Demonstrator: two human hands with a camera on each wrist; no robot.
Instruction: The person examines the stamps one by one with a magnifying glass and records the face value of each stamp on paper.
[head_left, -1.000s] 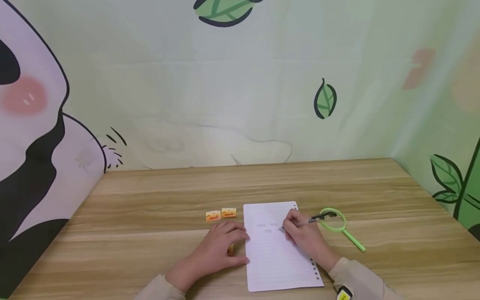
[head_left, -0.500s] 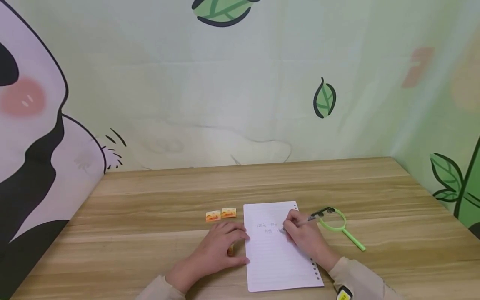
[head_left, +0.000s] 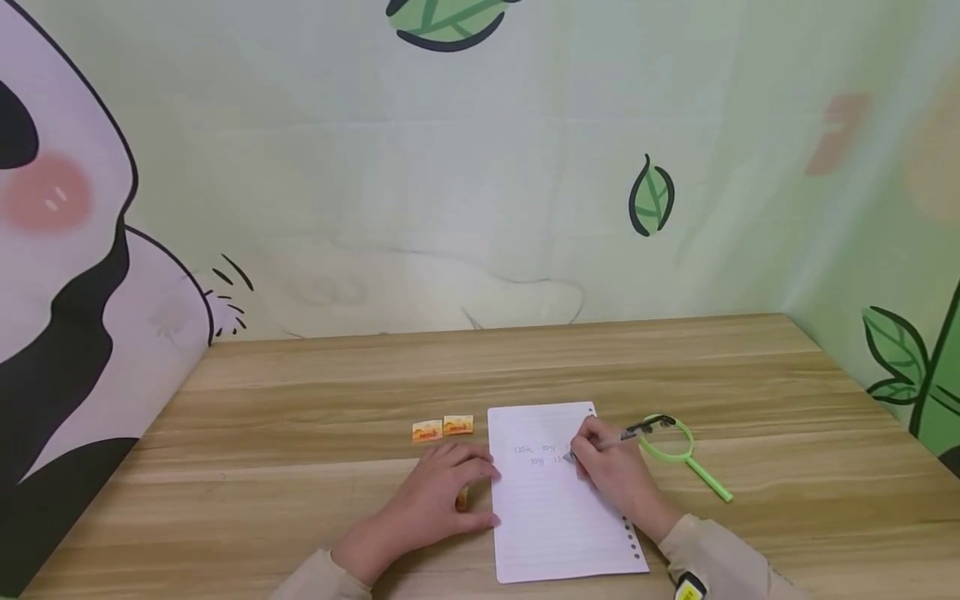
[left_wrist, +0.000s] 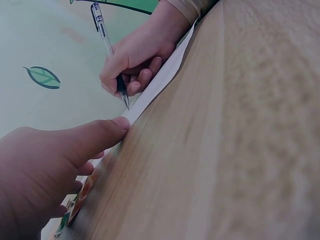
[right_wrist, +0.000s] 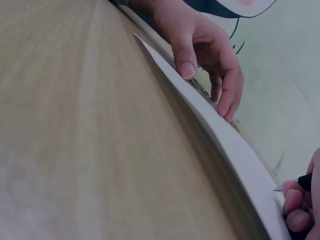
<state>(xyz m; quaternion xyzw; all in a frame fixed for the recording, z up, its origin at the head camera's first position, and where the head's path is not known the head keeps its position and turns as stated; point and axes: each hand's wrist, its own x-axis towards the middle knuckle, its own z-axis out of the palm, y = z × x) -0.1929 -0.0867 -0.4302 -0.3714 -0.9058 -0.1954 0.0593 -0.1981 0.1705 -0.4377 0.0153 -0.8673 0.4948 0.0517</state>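
Note:
A sheet of lined paper [head_left: 558, 533] with punched holes down its right side lies on the table, bearing two short rows of handwriting near its top. My right hand [head_left: 617, 473] pinches a pen [left_wrist: 103, 31] with a clear barrel and dark grip, its tip at the end of the lower row. Across from it, my left hand [head_left: 423, 500] rests thumb and fingertips on the paper's left edge, fingers spread and slightly bent. Beneath that palm shows part of a small orange packet or card [head_left: 461, 500]; the rest is hidden.
Two small orange-and-white packets or cards [head_left: 427, 431] lie side by side beyond my left hand. A green magnifying glass [head_left: 708, 481] lies right of the paper, its ring partly behind the pen. The wooden table [head_left: 315, 383] ends at a printed wall hanging [head_left: 420, 183].
The pen tip has shifted slightly to the right, and the lower row of writing has grown by a mark or so. My left hand and the paper stay in place.

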